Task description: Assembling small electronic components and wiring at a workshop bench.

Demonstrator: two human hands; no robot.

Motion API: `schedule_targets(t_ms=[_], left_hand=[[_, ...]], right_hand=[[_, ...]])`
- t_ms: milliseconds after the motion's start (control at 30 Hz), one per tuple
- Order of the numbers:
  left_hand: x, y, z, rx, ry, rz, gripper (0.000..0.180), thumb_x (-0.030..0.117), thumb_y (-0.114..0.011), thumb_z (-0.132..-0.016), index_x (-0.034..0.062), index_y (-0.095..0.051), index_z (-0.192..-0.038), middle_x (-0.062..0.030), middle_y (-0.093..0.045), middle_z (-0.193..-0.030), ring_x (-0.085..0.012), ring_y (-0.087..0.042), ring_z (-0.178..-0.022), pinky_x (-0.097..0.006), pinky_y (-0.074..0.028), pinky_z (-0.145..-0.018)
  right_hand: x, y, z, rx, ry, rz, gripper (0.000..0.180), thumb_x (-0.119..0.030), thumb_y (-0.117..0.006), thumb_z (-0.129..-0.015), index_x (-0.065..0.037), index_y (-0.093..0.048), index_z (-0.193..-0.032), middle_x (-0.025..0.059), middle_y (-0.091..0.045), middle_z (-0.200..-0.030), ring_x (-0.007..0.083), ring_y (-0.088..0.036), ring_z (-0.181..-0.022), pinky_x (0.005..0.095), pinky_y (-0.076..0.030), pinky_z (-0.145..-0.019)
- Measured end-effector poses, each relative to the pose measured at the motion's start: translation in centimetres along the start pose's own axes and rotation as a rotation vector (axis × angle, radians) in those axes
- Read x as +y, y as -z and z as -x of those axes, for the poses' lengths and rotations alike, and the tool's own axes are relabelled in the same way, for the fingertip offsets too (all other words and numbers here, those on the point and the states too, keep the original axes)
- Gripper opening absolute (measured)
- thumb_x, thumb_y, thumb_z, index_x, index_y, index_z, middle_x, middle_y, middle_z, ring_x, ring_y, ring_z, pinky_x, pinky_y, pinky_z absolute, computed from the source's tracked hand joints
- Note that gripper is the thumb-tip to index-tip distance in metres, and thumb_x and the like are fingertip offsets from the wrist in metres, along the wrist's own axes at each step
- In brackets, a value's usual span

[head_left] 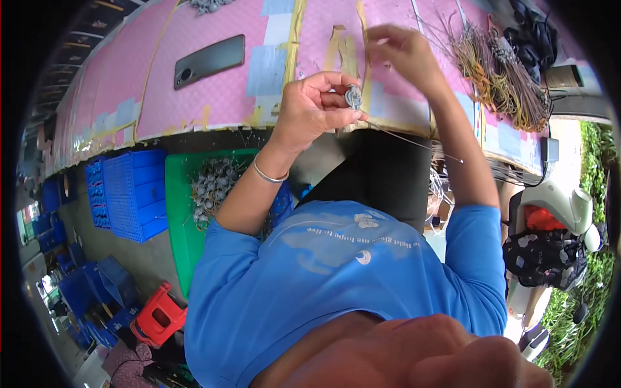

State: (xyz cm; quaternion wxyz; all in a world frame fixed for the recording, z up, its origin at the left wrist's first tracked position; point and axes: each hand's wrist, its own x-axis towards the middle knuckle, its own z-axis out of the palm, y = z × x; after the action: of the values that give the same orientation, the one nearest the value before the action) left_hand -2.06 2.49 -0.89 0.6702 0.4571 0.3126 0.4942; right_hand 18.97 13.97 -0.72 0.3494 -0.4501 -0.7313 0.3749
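Observation:
My left hand (314,107) is closed around a small round metal part (353,96), held over the near edge of the pink table (213,97). A thin wire (420,143) runs from the part down to the right. My right hand (402,50) is raised above the table beyond the part, with its fingertips pinched together; it seems to hold a fine strand, too thin to make out. A silver bracelet (268,176) sits on my left wrist.
A dark phone (210,61) lies on the table at the left. Bundles of brown wires (508,77) lie at the right. Below the table are a green tray (176,213) of grey parts, blue crates (129,194), a red stool (158,317) and a scooter (553,207).

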Motion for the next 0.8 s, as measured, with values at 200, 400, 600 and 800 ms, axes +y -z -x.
schedule_targets(t_ms=[200,400,600,800], left_hand=[[-0.8,0.4,-1.2,-0.074,0.076,-0.024,0.04,-0.007,-0.073,-0.078,-0.0064,-0.058,-0.115,-0.0113,-0.069,-0.095,-0.0176,-0.07,-0.086,-0.025,-0.058,-0.071],[-0.6,0.6,-1.4,-0.058,0.171,-0.006,0.042,-0.013,-0.072,-0.076,-0.0097,-0.058,-0.115,-0.015,-0.07,-0.096,-0.021,-0.071,-0.086,-0.03,-0.059,-0.076],[-0.4,1.1,-1.3,-0.104,0.165,0.023,0.04,-0.01,-0.074,-0.077,-0.0072,-0.059,-0.114,-0.0148,-0.07,-0.097,-0.0196,-0.071,-0.088,-0.027,-0.059,-0.075],[-0.3,1.1,-1.3,-0.079,0.166,0.025,0.042,-0.015,-0.072,-0.074,-0.0098,-0.059,-0.113,-0.0169,-0.07,-0.096,-0.0235,-0.072,-0.088,-0.031,-0.06,-0.077]], right_hand=[[6.9,6.6,-13.5,0.462,0.103,0.543,0.02,-0.023,-0.067,-0.081,-0.005,-0.073,-0.087,0.024,-0.068,-0.087,0.0386,-0.067,-0.081,0.0461,-0.053,-0.073],[10.1,4.8,-18.7,0.369,0.116,0.864,0.016,-0.019,-0.067,-0.075,-0.004,-0.069,-0.08,0.0245,-0.066,-0.08,0.0401,-0.066,-0.077,0.0479,-0.052,-0.07],[8.6,6.9,-16.0,0.346,-0.053,0.764,0.021,-0.024,-0.064,-0.082,-0.01,-0.072,-0.095,0.0186,-0.069,-0.086,0.0349,-0.068,-0.08,0.0436,-0.053,-0.074],[10.3,8.9,-13.3,0.206,0.116,1.039,0.022,-0.019,-0.062,-0.085,-0.011,-0.073,-0.102,0.0152,-0.07,-0.091,0.0362,-0.066,-0.085,0.045,-0.053,-0.079]])
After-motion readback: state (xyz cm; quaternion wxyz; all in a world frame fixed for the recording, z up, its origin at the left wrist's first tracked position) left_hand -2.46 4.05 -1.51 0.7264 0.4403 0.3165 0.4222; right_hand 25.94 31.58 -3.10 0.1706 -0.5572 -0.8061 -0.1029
